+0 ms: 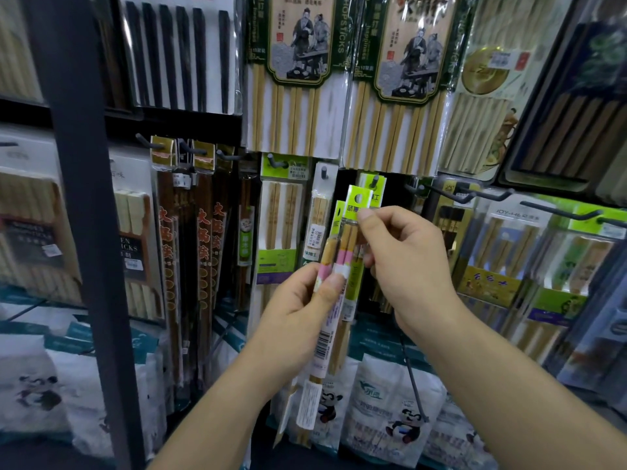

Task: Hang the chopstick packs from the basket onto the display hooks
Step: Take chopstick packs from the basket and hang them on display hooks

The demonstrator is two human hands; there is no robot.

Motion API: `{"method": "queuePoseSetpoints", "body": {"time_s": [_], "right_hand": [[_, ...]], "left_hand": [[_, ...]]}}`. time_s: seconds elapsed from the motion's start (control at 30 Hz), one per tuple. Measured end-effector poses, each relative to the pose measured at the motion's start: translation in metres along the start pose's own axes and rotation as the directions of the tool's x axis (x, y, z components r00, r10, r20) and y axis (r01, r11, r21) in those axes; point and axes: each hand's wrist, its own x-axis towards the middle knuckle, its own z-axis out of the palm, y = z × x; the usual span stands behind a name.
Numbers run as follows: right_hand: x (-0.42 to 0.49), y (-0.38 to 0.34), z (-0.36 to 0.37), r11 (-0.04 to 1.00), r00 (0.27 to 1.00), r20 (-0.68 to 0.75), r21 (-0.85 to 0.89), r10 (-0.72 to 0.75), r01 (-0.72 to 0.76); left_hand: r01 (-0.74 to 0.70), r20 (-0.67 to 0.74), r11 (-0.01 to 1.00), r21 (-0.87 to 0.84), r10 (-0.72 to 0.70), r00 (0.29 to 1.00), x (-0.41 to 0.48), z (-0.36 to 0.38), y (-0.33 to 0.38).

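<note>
Two packs are standing nearly upright, green tops pointing up, tips slanting down-left. The left hand is gripping their middles, thumb in front, fingers curled behind. The right hand is pinching one pack's top between thumb and forefinger, just below a hook.

Upper bamboo pack: "CHOPSTICKS"; neighbouring pack: "happiness".

Two hands, left and right; at least two held chopstick packs; two large figure-printed packs above.
</note>
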Motion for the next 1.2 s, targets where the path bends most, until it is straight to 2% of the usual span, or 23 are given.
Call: {"method": "queuePoseSetpoints", "body": {"time_s": [0.2,0.43,0.7,0.97,1.1,1.2], "right_hand": [[0.012,-0.005,-0.004,1.000,0.999,-0.051,0.030,0.000,0.002],[0.020,-0.007,-0.002,1.000,0.997,-0.073,0.015,-0.001,0.002],[0.024,-0.007,-0.001,1.000,0.996,-0.091,0.020,0.001,0.001],[0.019,0.002,-0.005,0.998,0.993,-0.118,-0.056,-0.022,0.015],[0.013,0.004,-0.009,0.998,0.989,-0.149,-0.065,-0.004,-0.005],[0.003,0.001,-0.008,0.999,0.997,-0.072,-0.032,0.008,-0.011]], "left_hand": [[0.040,-0.050,0.999,-0.032,-0.042,0.998,0.001,-0.003,0.000],[0.055,-0.124,0.998,0.019,-0.052,0.991,0.005,-0.006,-0.004],[0.044,-0.105,0.999,0.022,-0.041,0.994,0.004,-0.008,-0.004],[0.084,-0.087,0.987,-0.139,-0.097,0.991,0.005,-0.012,-0.003],[0.090,-0.100,0.992,-0.089,-0.099,0.990,0.004,-0.013,-0.003],[0.061,-0.094,0.993,-0.099,-0.070,0.993,0.002,-0.009,0.000]]}}
